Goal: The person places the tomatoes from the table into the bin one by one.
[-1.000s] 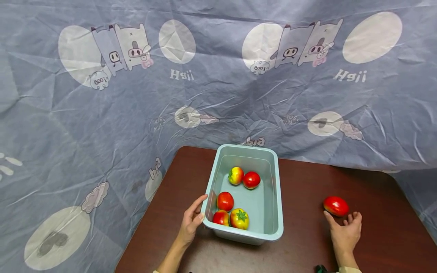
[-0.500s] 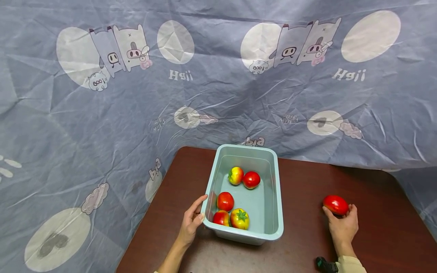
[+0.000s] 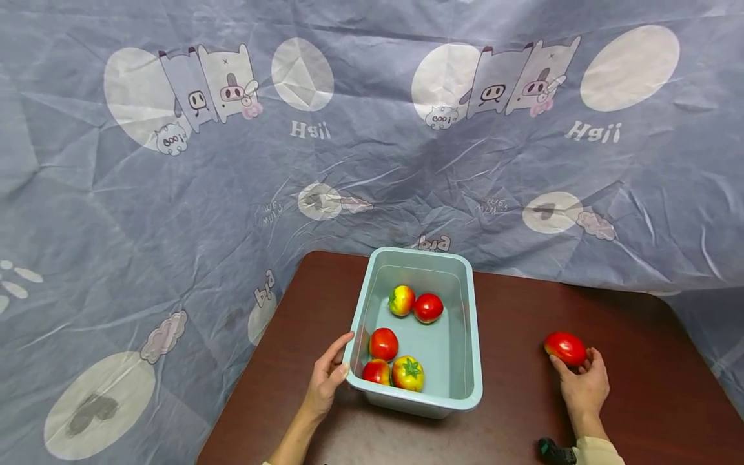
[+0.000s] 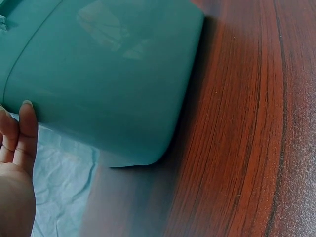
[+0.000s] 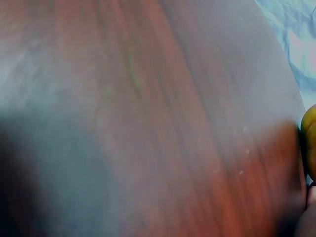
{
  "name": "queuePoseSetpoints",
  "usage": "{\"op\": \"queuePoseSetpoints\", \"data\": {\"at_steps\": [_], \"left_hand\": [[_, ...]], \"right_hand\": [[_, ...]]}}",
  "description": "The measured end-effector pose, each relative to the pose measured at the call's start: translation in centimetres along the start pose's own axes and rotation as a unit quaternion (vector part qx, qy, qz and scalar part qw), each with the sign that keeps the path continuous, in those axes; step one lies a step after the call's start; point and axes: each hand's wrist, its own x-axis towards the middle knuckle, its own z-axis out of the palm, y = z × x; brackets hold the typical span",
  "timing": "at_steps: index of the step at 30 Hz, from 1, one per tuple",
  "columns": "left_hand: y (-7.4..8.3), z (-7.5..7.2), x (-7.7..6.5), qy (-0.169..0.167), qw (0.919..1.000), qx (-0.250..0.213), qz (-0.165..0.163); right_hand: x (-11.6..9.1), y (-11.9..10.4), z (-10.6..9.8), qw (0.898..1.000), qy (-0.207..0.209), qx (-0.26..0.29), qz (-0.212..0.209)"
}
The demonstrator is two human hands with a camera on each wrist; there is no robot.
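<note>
A pale blue-green plastic bin point(image 3: 473, 349) stands on the table, with several red and yellow tomato-like fruits point(image 3: 408, 373) inside. At its near left corner my left hand point(image 3: 321, 382) holds the rim between thumb and fingers. The left wrist view shows the bin's outer wall point(image 4: 113, 84) and the fingers point(image 4: 27, 131) against it under the rim. To the right of the bin, my right hand point(image 3: 584, 387) grips a red oval fruit point(image 3: 565, 349), its thumb on the near left side. Only a yellowish edge of this fruit point(image 5: 310, 140) shows in the right wrist view.
The dark brown wooden table point(image 3: 511, 310) reaches back to a grey-blue printed cloth point(image 3: 360, 161), which hangs behind and along the left. A dark band with a strap point(image 3: 555, 451) sits at the right wrist, next to a cream sleeve.
My right hand has closed its fingers round the red oval fruit, which has then shifted slightly left. The left hand and the bin stay where they were.
</note>
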Motion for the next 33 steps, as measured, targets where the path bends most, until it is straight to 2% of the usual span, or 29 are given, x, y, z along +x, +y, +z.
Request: {"op": "queuePoseSetpoints", "data": {"at_steps": [11,16,29,33], "left_hand": [[0.0,0.2,-0.1,0.000,1.0000,-0.001,-0.005],[0.1,0.1,-0.1,0.003,0.9999,0.004,-0.009],[0.0,-0.1,-0.1,0.004,0.9999,0.008,-0.004],[-0.1,0.0,-0.1,0.005,0.9999,0.009,-0.009]], "right_hand": [[0.4,0.4,0.2,1.000,0.001,-0.013,-0.006],[0.0,0.2,0.4,1.000,0.012,-0.008,-0.012],[-1.4,-0.7,0.5,1.000,-0.001,-0.017,-0.003],[-1.7,-1.3,0.4,1.000,-0.015,0.007,0.011]]}}
